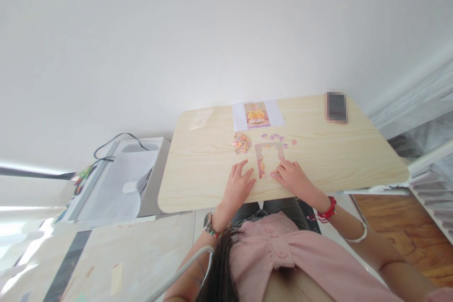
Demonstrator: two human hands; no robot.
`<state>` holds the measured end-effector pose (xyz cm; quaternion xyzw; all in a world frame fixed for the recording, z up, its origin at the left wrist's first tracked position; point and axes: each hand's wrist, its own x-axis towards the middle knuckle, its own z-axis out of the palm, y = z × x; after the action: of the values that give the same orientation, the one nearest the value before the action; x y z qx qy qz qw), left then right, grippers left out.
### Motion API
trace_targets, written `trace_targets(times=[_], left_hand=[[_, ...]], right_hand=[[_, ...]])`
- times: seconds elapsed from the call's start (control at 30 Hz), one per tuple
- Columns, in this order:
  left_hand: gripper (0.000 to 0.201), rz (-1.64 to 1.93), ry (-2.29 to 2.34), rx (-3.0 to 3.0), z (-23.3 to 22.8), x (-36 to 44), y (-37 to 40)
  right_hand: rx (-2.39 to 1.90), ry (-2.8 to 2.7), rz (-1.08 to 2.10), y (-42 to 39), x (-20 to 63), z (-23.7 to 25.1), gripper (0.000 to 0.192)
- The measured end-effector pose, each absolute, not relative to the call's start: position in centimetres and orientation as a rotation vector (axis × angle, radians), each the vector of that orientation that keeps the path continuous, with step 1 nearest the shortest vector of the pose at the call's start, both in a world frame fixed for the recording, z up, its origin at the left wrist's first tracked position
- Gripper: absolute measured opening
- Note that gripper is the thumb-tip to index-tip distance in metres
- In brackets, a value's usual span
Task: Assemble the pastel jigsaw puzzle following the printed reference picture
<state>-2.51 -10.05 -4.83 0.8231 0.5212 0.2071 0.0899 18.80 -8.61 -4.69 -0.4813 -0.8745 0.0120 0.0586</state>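
A partly assembled jigsaw puzzle [259, 160] lies flat near the table's front edge, its border joined around an open middle. My right hand [293, 178] rests at its lower right corner, fingers bent and held together over a small puzzle piece [272, 174] at the fingertips. The hand partly hides that corner. Left of the puzzle, my left hand [239, 181] hovers or rests over the tabletop with fingers spread and nothing in them. A heap of loose pieces [241, 143] sits just beyond it. Several purple pieces [272, 137] lie in a row above the frame, and a pink piece [294, 142] is to their right.
A printed sheet with a yellow character picture [257, 115] lies at the back of the wooden table [205, 160]. A dark, blurred-out device [336, 107] is at the back right. To the left stands a white cabinet [152, 193] with papers and a cable.
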Motion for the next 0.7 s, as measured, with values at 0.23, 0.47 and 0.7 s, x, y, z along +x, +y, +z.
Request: trace_targets(times=[0.23,0.47,0.7], left_hand=[[0.023,0.624,1.540,2.458,-5.0,-2.3,-10.4],[0.021,0.616,1.490,2.472,-5.1,-2.2,-11.2],[0.025,0.583,1.459,2.448,-4.7,-1.6,-11.9]], right_hand=[[-1.350,-2.706,0.177,-8.7,18.5,-4.0,0.016],[-1.209,-2.749,0.107,-9.4,16.5,-3.9,0.020],[-1.213,-2.770,-0.017,-8.9,16.1,-4.4,0.017]])
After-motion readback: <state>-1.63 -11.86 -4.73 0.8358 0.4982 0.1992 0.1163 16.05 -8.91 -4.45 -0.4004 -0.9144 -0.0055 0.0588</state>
